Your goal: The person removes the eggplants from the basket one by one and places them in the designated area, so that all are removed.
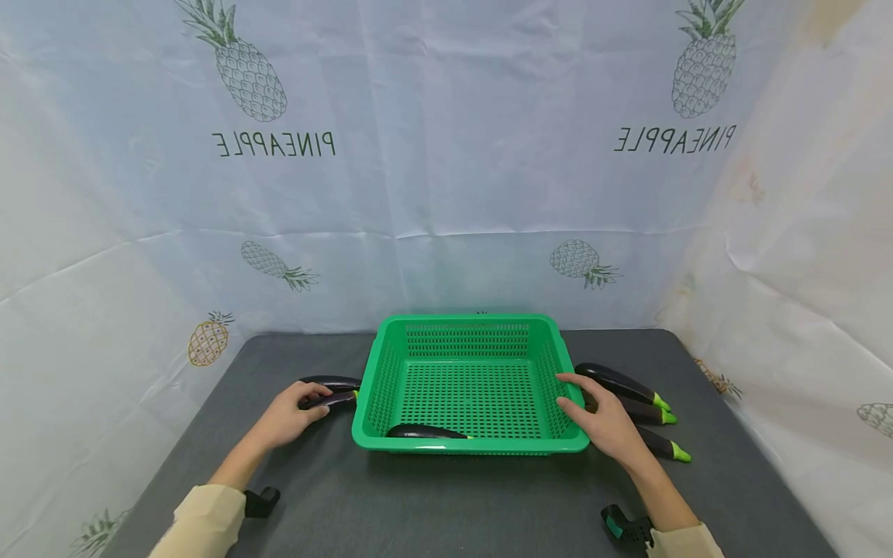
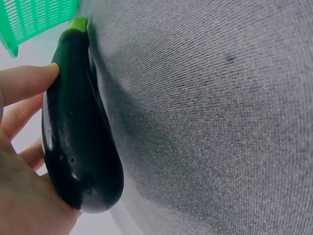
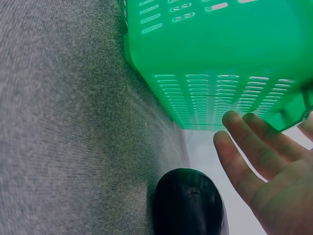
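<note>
My left hand (image 1: 287,416) holds a dark purple eggplant (image 2: 78,132) left of the basket, thumb on one side and fingers on the other. Its green stem end points toward the green plastic basket (image 1: 470,446). Just behind it lies a second eggplant (image 1: 331,382). At the basket's right rim is my right hand (image 1: 608,422), with thumb and index finger reaching over the edge. In the right wrist view, its other fingers (image 3: 234,159) extend, fairly straight, by the outer wall. One eggplant (image 1: 425,431) lies inside the basket along the near wall.
Right of the basket lie several eggplants (image 1: 617,384) with green stem ends, partly behind my right hand. The grey cloth-covered table (image 1: 446,508) meets a white pineapple-print curtain (image 1: 446,178) at the back. Black wrist devices (image 1: 262,502) sit by both sleeves.
</note>
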Motion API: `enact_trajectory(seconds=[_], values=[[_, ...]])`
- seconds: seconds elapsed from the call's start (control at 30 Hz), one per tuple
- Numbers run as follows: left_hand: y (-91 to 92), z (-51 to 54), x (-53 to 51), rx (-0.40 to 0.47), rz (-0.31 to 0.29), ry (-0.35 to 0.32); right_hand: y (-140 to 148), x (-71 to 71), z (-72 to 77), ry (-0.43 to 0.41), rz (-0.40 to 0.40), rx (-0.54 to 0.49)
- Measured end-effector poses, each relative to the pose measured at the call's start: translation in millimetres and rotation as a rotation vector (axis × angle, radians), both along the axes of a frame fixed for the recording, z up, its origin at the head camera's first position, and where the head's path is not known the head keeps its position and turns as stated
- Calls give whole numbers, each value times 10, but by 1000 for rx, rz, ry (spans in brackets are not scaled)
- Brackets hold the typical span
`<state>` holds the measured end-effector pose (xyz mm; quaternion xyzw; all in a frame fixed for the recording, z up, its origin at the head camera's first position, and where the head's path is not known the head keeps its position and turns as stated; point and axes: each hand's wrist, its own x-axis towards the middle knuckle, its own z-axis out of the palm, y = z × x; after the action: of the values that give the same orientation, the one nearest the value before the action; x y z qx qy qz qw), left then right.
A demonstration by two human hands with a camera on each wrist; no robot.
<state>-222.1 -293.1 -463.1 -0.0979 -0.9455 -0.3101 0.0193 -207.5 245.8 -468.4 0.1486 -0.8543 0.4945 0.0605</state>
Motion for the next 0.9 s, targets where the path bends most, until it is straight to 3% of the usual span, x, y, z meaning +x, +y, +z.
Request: enact_trajectory(seconds=[0.2,0.43,0.9], values=[[37,-1,-1,-27,6,19,-1,-2,1,-6,-2,0],[83,-19,0,-63,55,4,-1,5,8,-11,1,0],[108,-88,-19,-152,84,123,2,9,12,-8,3,4]])
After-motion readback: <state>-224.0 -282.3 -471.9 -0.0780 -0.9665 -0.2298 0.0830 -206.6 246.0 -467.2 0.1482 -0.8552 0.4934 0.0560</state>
